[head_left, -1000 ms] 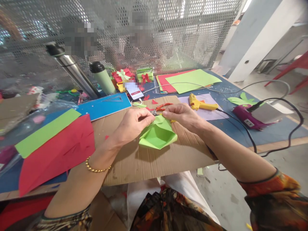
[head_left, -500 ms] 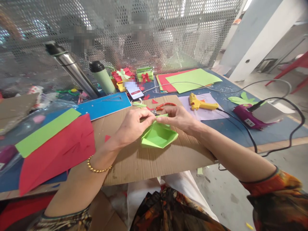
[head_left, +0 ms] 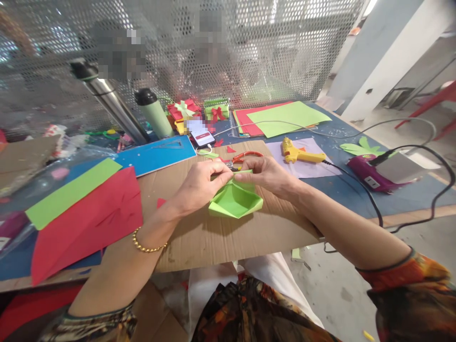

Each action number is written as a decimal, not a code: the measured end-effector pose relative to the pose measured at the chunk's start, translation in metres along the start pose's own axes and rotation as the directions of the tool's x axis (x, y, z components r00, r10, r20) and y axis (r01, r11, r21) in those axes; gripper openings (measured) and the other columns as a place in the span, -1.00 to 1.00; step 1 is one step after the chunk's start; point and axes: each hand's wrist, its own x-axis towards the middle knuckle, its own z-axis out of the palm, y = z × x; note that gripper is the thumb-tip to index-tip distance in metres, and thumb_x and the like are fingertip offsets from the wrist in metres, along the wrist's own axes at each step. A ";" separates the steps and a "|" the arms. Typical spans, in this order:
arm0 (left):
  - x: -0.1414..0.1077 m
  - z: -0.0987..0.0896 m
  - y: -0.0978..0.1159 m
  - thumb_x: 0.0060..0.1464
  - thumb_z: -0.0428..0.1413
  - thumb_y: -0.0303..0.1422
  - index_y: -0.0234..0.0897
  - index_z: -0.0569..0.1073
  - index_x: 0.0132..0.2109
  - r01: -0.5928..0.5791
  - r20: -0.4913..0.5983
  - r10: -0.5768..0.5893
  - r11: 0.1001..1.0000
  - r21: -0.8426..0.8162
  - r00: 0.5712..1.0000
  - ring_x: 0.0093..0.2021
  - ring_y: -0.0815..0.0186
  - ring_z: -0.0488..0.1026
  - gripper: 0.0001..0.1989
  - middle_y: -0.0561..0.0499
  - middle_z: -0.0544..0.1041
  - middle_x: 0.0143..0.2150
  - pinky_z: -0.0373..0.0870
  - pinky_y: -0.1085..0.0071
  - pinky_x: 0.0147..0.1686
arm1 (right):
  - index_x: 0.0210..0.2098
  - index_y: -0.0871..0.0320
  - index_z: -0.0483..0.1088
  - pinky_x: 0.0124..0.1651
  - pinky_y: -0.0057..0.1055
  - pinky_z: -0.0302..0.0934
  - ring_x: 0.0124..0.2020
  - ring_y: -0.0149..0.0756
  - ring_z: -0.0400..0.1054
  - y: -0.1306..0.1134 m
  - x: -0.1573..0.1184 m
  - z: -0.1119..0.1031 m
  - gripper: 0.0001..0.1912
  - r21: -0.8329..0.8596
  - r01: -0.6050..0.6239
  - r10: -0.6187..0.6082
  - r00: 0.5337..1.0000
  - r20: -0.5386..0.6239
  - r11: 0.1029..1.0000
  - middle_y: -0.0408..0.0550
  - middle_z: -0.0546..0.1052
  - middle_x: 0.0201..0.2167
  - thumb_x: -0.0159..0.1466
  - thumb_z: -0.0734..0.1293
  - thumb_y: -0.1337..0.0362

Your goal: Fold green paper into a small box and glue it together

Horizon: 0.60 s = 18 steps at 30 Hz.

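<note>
Now, over the middle of the cardboard sits the folded green paper — the left hand and right hand have drawn closer, fingers pinched on its far edge, apparently pressing it. Pliers lie at the cardboard's far side.

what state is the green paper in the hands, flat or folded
Folded: the green paper has creased, raised sides around a hollow middle.

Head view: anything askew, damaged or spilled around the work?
The large red paper sheet at far left is visibly creased. A small yellow piece lies stray on the grey floor, lower right; a red paper scrap sits loose on the brown cardboard. No visible spill, nor tear in the folded green paper.
</note>
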 end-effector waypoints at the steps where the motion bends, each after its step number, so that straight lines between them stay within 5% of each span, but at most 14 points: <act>1: 0.000 0.000 0.000 0.20 0.11 -0.39 -0.27 0.53 -0.42 -0.009 -0.005 0.009 1.000 0.002 1.000 -0.38 0.33 0.45 -0.77 0.02 0.55 -0.42 0.35 0.38 -0.31 | -0.56 0.16 0.29 -0.45 -0.45 -0.03 -0.50 -0.48 0.10 0.000 0.000 -0.001 -0.36 -0.007 0.001 -0.001 1.000 0.000 1.000 -0.23 0.27 -0.57 0.07 0.50 -0.29; 10: 0.001 -0.003 0.002 0.18 0.10 -0.37 -0.26 0.51 -0.44 0.005 0.020 -0.005 0.999 0.033 1.000 -0.38 0.33 0.44 -0.77 0.03 0.54 -0.43 0.35 0.38 -0.30 | -0.63 0.12 0.14 -0.46 -0.42 -0.13 -0.51 -0.48 -0.02 0.003 0.001 -0.004 -0.27 -0.074 0.037 -0.038 0.999 -0.021 0.997 -0.25 0.13 -0.61 0.11 0.42 -0.38; 18: 0.001 -0.006 0.004 0.18 0.10 -0.37 -0.26 0.50 -0.46 -0.002 0.024 0.001 1.000 0.026 1.000 -0.38 0.33 0.43 -0.76 0.03 0.55 -0.45 0.34 0.38 -0.32 | -0.57 0.14 0.28 -0.45 -0.42 -0.02 -0.47 -0.42 0.12 0.001 0.001 -0.005 -0.30 -0.114 0.077 -0.080 0.997 -0.023 0.990 -0.17 0.26 -0.57 0.22 0.31 -0.39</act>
